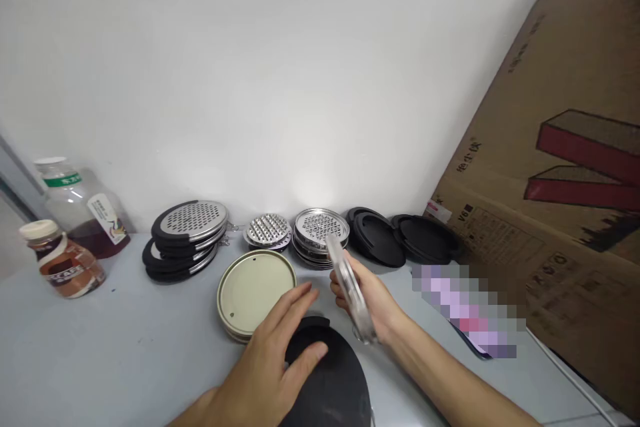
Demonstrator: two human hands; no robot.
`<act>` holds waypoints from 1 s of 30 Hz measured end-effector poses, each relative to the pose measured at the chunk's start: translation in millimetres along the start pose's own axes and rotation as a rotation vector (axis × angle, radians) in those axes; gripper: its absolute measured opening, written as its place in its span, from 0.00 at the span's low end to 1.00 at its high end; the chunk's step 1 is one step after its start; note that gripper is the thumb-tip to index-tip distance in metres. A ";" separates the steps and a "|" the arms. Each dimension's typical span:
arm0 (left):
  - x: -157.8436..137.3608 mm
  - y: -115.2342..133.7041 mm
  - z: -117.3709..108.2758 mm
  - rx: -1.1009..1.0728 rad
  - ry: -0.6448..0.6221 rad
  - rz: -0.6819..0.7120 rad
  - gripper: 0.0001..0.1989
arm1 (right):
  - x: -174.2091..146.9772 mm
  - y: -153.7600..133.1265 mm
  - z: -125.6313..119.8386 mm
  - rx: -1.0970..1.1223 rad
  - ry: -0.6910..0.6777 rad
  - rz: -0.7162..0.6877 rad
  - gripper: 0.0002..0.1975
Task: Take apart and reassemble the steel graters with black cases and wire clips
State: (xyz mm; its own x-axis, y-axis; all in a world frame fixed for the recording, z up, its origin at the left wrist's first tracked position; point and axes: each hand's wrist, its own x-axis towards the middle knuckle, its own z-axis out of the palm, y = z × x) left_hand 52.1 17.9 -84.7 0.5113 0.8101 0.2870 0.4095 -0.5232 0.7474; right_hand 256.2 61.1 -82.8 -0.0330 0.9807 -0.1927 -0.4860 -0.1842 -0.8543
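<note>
My right hand (373,297) grips a round silver metal disc (354,297), turned nearly edge-on and a little blurred by motion. With fingers stretched and thumb apart, my left hand (273,357) holds nothing and hovers over the left part of a large black round plate (336,383) at the front edge of the picture. Just beyond the left fingers lies a stack of pale green round lids (257,290). Behind the held disc stands a stack of silver grater discs (320,225). Whether the left palm touches the black plate is hidden.
Black-rimmed graters (195,221) are piled at the back left, beside a smaller grater stack (269,230). Black round covers (377,238) lie at the back right. Two bottles (67,267) stand far left. A large cardboard box (550,213) and a blurred-out object (465,310) occupy the right.
</note>
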 end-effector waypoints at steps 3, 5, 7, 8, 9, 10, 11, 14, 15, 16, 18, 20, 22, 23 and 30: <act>11.6 14.9 0.9 -0.238 0.029 0.064 0.35 | -8.3 7.2 14.2 0.004 0.141 -0.170 0.16; 17.3 20.0 2.6 -0.272 0.007 0.094 0.34 | -13.7 9.6 20.7 -0.056 0.161 -0.284 0.20; 20.1 19.3 5.8 -0.154 0.011 0.121 0.37 | -19.7 9.9 25.1 -0.092 0.124 -0.319 0.25; 20.5 17.2 7.9 -0.072 0.021 0.145 0.40 | -23.0 9.4 26.6 -0.077 0.071 -0.306 0.28; 20.3 14.2 9.9 0.005 0.033 0.182 0.42 | -26.6 8.6 27.6 -0.037 -0.006 -0.276 0.30; 19.8 11.0 11.7 0.068 0.046 0.230 0.44 | -30.2 7.7 28.0 0.022 -0.097 -0.234 0.33; 19.0 8.0 13.0 0.114 0.060 0.285 0.44 | -33.7 6.8 27.8 0.088 -0.193 -0.186 0.35; 16.7 3.1 12.4 0.161 0.100 0.412 0.42 | -41.1 5.2 23.1 0.219 -0.411 -0.103 0.39; 16.1 3.0 10.8 0.152 0.104 0.420 0.42 | -42.0 4.9 20.6 0.231 -0.444 -0.095 0.40; 15.9 3.4 8.8 0.135 0.104 0.412 0.42 | -42.2 4.8 18.2 0.232 -0.461 -0.087 0.40; 16.0 4.8 4.1 0.089 0.095 0.376 0.43 | -41.1 4.7 14.2 0.228 -0.455 -0.070 0.38; 17.1 5.9 0.3 0.034 0.105 0.363 0.42 | -38.9 5.3 12.8 0.242 -0.412 -0.067 0.37; 19.3 7.3 -1.3 -0.057 0.147 0.354 0.36 | -36.1 7.0 13.9 0.267 -0.366 -0.075 0.36; 21.0 8.4 -1.3 -0.135 0.178 0.330 0.32 | -34.7 8.3 15.1 0.278 -0.349 -0.078 0.35; 45.1 10.1 -21.5 -1.226 0.402 -0.123 0.25 | -27.3 5.9 19.2 0.402 -0.261 -0.079 0.31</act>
State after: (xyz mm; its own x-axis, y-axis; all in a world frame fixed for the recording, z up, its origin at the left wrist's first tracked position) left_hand 63.0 54.9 -51.3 0.1712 0.9693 0.1766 -0.6267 -0.0312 0.7786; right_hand 237.5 34.5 -73.3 -0.1757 0.9837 0.0370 -0.7928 -0.1191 -0.5977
